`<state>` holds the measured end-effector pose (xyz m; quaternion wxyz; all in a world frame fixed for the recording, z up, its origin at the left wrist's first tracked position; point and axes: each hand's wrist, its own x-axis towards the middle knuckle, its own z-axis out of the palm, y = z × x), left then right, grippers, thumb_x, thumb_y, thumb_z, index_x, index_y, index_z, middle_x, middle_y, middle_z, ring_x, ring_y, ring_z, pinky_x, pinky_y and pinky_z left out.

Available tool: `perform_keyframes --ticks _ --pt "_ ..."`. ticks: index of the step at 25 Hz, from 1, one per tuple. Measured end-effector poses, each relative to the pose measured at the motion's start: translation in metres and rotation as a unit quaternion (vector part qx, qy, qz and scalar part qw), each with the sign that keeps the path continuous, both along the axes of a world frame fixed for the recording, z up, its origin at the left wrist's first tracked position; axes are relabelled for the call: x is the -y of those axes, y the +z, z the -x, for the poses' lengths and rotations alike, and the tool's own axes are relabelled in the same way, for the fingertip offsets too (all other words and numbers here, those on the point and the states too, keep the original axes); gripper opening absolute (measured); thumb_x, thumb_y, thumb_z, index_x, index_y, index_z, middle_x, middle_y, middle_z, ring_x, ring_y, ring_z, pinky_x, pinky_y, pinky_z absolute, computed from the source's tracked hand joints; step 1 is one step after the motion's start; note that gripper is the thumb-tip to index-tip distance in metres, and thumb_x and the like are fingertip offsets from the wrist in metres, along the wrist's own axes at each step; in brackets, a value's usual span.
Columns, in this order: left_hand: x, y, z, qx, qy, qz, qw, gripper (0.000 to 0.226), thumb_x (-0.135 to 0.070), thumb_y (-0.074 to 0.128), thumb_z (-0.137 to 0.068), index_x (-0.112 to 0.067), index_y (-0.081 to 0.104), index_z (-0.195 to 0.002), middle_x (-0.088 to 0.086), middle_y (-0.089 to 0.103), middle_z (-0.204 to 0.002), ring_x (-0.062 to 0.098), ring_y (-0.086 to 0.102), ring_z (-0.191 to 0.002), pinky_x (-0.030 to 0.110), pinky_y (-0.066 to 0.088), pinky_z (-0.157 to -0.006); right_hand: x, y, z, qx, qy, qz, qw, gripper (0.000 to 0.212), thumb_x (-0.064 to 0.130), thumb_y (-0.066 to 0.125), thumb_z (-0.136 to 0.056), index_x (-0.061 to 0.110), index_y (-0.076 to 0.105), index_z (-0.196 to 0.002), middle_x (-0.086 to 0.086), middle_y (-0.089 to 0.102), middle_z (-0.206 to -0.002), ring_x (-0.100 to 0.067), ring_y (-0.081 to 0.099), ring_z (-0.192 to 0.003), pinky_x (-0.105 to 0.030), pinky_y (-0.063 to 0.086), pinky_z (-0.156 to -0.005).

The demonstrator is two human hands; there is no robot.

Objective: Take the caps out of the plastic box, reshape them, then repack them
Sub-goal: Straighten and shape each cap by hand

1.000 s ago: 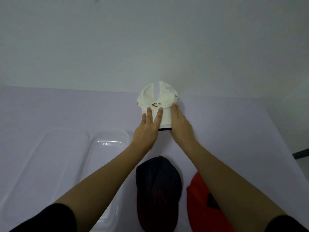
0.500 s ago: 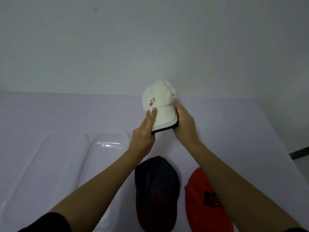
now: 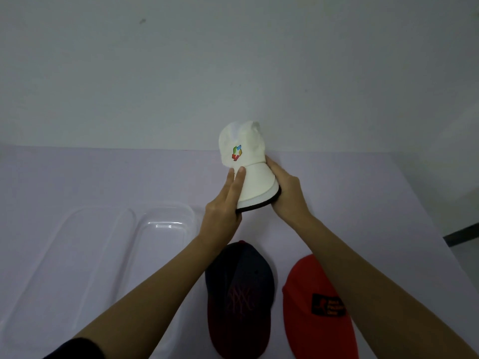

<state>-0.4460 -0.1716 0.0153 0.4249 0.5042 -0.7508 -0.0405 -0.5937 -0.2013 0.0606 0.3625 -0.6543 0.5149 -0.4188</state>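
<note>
Both arms are stretched out ahead, forearms bare and angling inward so the hands meet out front. The left hand (image 3: 221, 216) lays two fingers (image 3: 239, 177) straight and close together along the top of the brim of a white cap (image 3: 255, 185), thumb out of sight underneath, and that's a pinch on the brim's left edge. The right hand (image 3: 287, 195) takes the opposite edge, thumb lying up along the side and the other fingers curled beneath, a firm grip. The backs of both hands face the camera. A dark sleeve (image 3: 74, 349) shows on the left upper arm.
</note>
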Motion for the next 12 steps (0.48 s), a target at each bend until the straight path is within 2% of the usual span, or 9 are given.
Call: perform_keyframes --ticks 2,4,5,7,8,9,12 --pt "0.002 0.003 -0.005 -0.01 -0.006 -0.01 1.0 0.072 0.004 0.058 -0.076 -0.014 0.028 -0.14 0.024 0.049 -0.137 0.03 0.063 -0.106 0.028 0.055 -0.077 0.001 -0.005 0.013 -0.026 0.017 0.001 1.0 0.058 -0.01 0.047 -0.089 0.015 0.036 -0.141 -0.003 0.054 -0.127 -0.008 0.052 -0.112 -0.012 0.045 -0.091" --pt "0.0 0.004 -0.012 -0.041 -0.006 -0.031 0.999 0.074 0.004 0.055 -0.076 -0.017 0.025 -0.141 0.02 0.04 -0.145 0.024 0.049 -0.123 0.022 0.048 -0.088 -0.001 -0.008 0.023 -0.049 0.026 0.005 0.998 0.067 -0.013 0.046 -0.088 0.019 0.027 -0.144 0.0 0.047 -0.133 -0.01 0.047 -0.118 -0.019 0.041 -0.099" --pt "-0.001 0.003 -0.014 -0.044 -0.001 -0.039 0.998 0.077 0.007 0.053 -0.075 -0.017 0.023 -0.142 0.021 0.035 -0.148 0.027 0.042 -0.129 0.024 0.046 -0.091 -0.004 -0.01 0.027 -0.081 0.035 0.02 0.996 0.069 -0.009 0.048 -0.089 0.02 0.021 -0.145 0.001 0.043 -0.137 -0.009 0.044 -0.122 -0.018 0.038 -0.102" --pt "-0.005 0.001 -0.011 -0.014 0.025 -0.045 0.999 0.076 0.012 0.05 -0.075 -0.013 0.024 -0.142 0.025 0.031 -0.148 0.041 0.033 -0.134 0.041 0.046 -0.095 -0.012 -0.015 0.031 -0.135 0.079 0.037 0.987 0.08 -0.004 0.055 -0.087 0.024 0.008 -0.146 0.0 0.024 -0.152 -0.01 0.03 -0.136 -0.02 0.028 -0.111" --pt "-0.007 0.001 -0.007 0.01 0.031 -0.047 0.998 0.07 0.009 0.047 -0.078 -0.011 0.025 -0.141 0.027 0.03 -0.147 0.045 0.029 -0.135 0.048 0.044 -0.096 -0.018 -0.016 0.03 -0.155 0.097 0.039 0.982 0.086 -0.003 0.058 -0.085 0.028 0.003 -0.145 0.0 0.013 -0.156 -0.01 0.023 -0.139 -0.023 0.027 -0.112" --pt "-0.009 0.0 -0.004 0.033 0.026 -0.046 0.998 0.061 0.004 0.044 -0.083 -0.009 0.027 -0.141 0.028 0.03 -0.147 0.046 0.026 -0.135 0.051 0.042 -0.097 -0.023 -0.017 0.027 -0.179 0.104 0.047 0.977 0.089 -0.003 0.058 -0.084 0.032 0.002 -0.144 0.001 0.004 -0.157 -0.01 0.023 -0.138 -0.026 0.032 -0.109" --pt "-0.008 0.004 -0.005 0.056 -0.008 -0.039 0.998 0.054 -0.006 0.044 -0.087 -0.004 0.033 -0.14 0.026 0.034 -0.146 0.04 0.028 -0.135 0.046 0.043 -0.097 -0.037 -0.016 0.019 -0.232 0.079 0.082 0.966 0.087 -0.007 0.053 -0.084 0.031 0.003 -0.143 0.004 -0.009 -0.154 -0.027 0.039 -0.131 -0.036 0.05 -0.092"
